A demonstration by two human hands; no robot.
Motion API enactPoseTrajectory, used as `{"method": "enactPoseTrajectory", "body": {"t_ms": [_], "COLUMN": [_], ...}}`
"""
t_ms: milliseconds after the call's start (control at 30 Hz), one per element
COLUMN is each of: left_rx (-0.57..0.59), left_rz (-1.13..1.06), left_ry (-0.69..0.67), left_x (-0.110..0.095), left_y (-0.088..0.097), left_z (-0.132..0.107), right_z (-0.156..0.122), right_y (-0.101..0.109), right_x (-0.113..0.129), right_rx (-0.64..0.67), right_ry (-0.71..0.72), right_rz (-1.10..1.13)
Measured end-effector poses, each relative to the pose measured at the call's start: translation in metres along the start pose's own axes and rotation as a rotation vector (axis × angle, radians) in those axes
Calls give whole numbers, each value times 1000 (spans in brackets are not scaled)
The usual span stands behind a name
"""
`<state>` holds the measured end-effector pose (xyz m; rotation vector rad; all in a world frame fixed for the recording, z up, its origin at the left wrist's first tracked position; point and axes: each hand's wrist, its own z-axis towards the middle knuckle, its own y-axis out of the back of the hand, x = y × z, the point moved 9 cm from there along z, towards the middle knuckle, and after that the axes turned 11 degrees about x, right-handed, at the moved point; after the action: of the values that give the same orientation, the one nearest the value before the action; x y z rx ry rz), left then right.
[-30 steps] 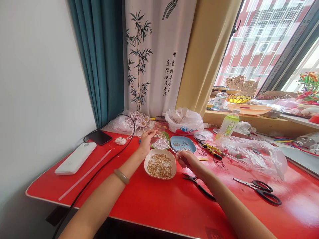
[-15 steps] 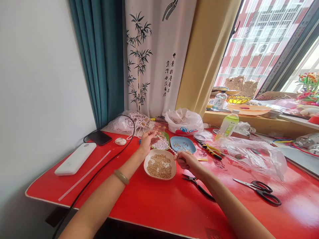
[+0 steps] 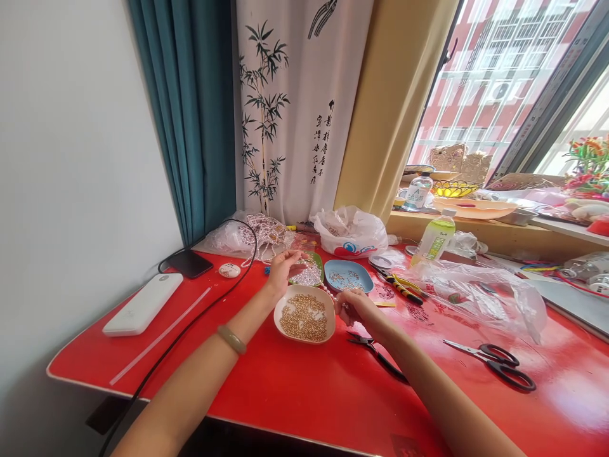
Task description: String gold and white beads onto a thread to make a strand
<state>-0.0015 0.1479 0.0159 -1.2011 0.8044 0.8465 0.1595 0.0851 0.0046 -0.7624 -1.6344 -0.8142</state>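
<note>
My left hand, with a bangle on its wrist, is raised over the green tray of pale pearl beads. Its fingertips are pinched together; whatever is between them is too small to make out. My right hand is closed on a string of pearl beads, just beside the right rim of a cream bowl. Gold beads are spread inside that bowl. Behind my right hand is a blue tray with small loose beads in it.
Cutting pliers and black-handled scissors lie to the right. Yellow-black pliers, a clear plastic bag and a drink bottle are behind. A black cable, power bank and phone are left.
My right hand has shifted slightly, and less of the bead string shows between my hands. The left hand stays almost in place. The whole view has moved a touch.
</note>
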Motion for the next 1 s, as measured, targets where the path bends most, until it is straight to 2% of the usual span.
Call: {"method": "enactPoseTrajectory", "body": {"t_ms": [267, 433, 600, 833, 1000], "left_rx": [6, -13, 9, 29, 33], "left_rz": [20, 7, 17, 19, 15], "left_ry": [-1, 0, -9, -15, -13], "left_x": [-3, -4, -5, -6, -4], "left_y": [-3, -1, -5, -10, -9], "left_z": [-1, -2, -3, -5, -4], "right_z": [6, 6, 4, 6, 6], "right_y": [-2, 5, 12, 5, 4], "right_x": [-3, -2, 4, 3, 2], "right_rx": [51, -18, -84, -20, -8], "right_ry": [40, 32, 87, 124, 91], "right_rz": [155, 174, 107, 147, 180]}}
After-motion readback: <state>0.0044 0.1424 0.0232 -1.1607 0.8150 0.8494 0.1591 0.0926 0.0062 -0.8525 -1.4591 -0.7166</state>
